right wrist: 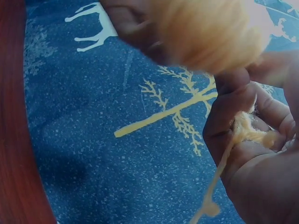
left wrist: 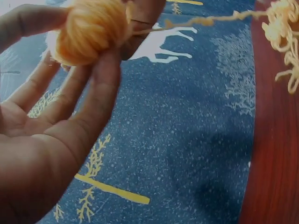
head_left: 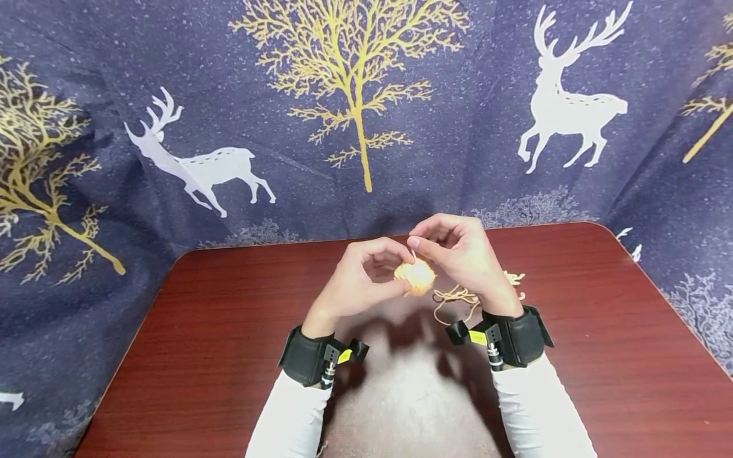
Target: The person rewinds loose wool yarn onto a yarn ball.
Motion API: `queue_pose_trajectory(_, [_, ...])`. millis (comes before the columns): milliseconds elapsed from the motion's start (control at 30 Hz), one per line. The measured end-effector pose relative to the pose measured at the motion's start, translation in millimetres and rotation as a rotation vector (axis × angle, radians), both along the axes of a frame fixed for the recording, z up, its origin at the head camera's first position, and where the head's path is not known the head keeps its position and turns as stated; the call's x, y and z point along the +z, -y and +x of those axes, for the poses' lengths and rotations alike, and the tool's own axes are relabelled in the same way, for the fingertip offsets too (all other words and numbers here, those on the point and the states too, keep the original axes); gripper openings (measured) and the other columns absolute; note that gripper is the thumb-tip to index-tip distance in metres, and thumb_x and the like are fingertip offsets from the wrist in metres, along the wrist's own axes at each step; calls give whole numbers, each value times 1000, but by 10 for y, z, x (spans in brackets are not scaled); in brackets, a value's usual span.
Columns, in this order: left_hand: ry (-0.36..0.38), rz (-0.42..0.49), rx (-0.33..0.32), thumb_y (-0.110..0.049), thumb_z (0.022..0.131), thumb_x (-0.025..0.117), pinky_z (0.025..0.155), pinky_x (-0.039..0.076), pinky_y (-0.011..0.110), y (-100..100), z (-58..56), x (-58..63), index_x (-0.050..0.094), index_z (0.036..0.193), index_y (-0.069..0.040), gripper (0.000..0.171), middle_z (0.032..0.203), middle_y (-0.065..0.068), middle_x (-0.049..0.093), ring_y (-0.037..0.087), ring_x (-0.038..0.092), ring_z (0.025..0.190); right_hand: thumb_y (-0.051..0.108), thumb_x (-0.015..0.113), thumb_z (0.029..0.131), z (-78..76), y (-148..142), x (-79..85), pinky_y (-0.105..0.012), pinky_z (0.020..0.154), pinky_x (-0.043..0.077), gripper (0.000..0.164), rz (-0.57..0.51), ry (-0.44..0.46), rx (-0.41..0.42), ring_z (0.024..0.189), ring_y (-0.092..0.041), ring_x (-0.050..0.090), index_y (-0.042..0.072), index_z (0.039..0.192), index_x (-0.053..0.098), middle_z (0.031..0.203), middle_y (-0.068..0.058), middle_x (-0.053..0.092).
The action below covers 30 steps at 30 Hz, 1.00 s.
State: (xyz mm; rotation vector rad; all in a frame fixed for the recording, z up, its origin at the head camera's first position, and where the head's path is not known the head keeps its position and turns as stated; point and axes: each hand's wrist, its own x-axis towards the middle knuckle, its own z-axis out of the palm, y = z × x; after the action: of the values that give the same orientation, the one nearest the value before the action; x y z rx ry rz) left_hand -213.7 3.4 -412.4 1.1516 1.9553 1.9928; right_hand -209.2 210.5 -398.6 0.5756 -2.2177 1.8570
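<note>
A small ball of yellow-orange yarn (head_left: pixel 417 277) is held above the table between the thumb and fingers of my left hand (head_left: pixel 366 280). Its wound strands show clearly in the left wrist view, where the ball (left wrist: pixel 93 30) sits at the fingertips. Close to the ball's upper right side, my right hand (head_left: pixel 466 257) pinches a strand with thumb and forefinger. Under the right hand's curled fingers a strand of yarn (right wrist: pixel 219 168) passes and trails downward. Partly hidden by the right wrist, a loose tangle of yarn (head_left: pixel 458 296) lies on the table.
The reddish-brown wooden table (head_left: pixel 217 337) ends at a back edge just beyond the hands. Behind it hangs a dark blue cloth (head_left: pixel 321 203) with white deer and yellow trees. Black camera straps (head_left: pixel 309 356) circle both wrists. Bright glare lies on the table's front middle.
</note>
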Motion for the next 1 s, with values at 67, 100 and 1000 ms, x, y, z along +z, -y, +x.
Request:
queue_pose_trajectory(67, [21,89,-27,18,75,74,83,61,40,6,0,11,62,106,13,34,100,18,70,18,69,92,4,76,89,-5,6,-3,-24,47,47,9,-11,11,10,58,-20,59,-1,97,74,73,-8,70])
queue_pose_trajectory(100, [26,135,-37,20,74,73,84,61,39,7,0,14,61,106,16,35,102,18,70,18,69,94,4,76,89,-7,9,-5,-24,47,47,9,-16,14,15,58,-18,59,-1,97,74,74,-7,70])
queue_pose_trajectory(1000, [6,326,634,12,78,75,78,61,31,-61,-68,-13,68,104,8,28,102,14,69,20,69,88,9,78,89,72,194,28,-23,45,38,7,113,-15,20,55,-12,48,8,95,76,77,-4,67])
